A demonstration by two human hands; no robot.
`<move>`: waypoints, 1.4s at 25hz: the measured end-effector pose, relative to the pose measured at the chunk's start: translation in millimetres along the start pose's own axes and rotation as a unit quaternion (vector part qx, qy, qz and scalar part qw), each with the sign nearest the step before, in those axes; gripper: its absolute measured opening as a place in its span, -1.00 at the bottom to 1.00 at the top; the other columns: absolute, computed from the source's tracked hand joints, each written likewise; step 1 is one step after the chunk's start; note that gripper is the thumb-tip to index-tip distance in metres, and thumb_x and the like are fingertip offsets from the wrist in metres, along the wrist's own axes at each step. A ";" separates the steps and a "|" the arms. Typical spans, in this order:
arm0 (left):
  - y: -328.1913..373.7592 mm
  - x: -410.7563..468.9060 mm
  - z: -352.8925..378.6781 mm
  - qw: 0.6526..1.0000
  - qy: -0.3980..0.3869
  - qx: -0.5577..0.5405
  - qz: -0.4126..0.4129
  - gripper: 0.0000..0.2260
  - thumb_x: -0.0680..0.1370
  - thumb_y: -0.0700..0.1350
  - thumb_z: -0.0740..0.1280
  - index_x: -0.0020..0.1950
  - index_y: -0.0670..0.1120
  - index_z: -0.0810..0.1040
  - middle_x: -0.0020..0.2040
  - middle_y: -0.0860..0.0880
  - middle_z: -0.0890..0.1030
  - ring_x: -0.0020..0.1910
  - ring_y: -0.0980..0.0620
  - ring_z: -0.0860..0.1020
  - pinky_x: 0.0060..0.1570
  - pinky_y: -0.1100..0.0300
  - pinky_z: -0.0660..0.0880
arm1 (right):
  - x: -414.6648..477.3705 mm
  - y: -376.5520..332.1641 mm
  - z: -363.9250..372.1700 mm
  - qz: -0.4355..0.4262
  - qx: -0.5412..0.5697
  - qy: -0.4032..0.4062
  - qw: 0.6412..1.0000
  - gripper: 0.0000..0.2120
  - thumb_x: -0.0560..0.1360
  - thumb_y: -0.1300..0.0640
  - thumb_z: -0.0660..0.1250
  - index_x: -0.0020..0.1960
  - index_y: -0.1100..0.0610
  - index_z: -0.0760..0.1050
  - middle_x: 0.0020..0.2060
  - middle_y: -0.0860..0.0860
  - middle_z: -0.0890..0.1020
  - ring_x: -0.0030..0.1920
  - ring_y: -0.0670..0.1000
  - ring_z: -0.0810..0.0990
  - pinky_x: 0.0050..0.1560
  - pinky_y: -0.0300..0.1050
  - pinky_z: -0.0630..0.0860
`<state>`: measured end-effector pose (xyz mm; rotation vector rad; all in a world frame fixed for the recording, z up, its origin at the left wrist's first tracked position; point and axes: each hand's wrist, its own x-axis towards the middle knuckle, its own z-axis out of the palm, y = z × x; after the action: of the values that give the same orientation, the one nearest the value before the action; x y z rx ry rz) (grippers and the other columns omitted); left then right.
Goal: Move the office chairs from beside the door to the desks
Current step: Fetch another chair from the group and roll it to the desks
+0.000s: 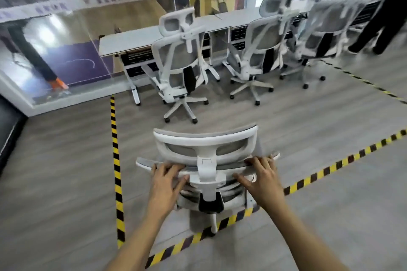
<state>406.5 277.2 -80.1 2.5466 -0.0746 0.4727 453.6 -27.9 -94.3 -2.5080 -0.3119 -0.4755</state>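
**Both hands on the chair back at the tape corner**

The white-framed grey mesh office chair (204,160) stands on the grey wood-look floor (308,121), seen from behind and above, its back towards the person. Its white base crosses the near line of the yellow-and-black striped floor tape (115,160), close to the corner where two lines of tape meet. Its curved headrest (206,138) points towards the desks.

The left hand (165,180) grips the top rail of the backrest left of the headrest post. Its fingers (174,168) curl over the rail and its thumb lies along the frame below. The right hand (262,180) holds the same rail on the other side, fingers (257,161) hooked over the edge and thumb reaching in towards the post.

Ahead, across a stretch of bare floor, three matching white mesh chairs stand in a row at the long white desk surface (127,42): the left parked chair (178,59), the middle parked chair (262,46) and the right parked chair (323,28), which is blurred. Each faces the surface with its back to the camera.

Behind the surface runs a glass wall (88,17) with a pale printed band across it. At the far right stands a person in dark clothes (387,13).
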 end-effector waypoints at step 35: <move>608.3 763.2 713.2 0.946 -0.171 -0.117 0.251 -0.77 0.55 -0.04 0.41 0.21 0.06 0.58 0.10 -0.03 0.55 0.13 -0.02 0.40 0.27 -0.15 0.38 | 502.1 860.2 -310.6 0.361 -0.080 0.077 0.926 -0.45 0.40 -0.43 0.32 0.20 -0.06 0.50 0.20 -0.07 0.52 0.31 0.07 0.37 0.32 0.14 0.43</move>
<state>1257.6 -581.1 -72.2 2.3283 -0.8686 0.1812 1100.9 -845.7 -69.9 -2.4878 0.7199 -0.3907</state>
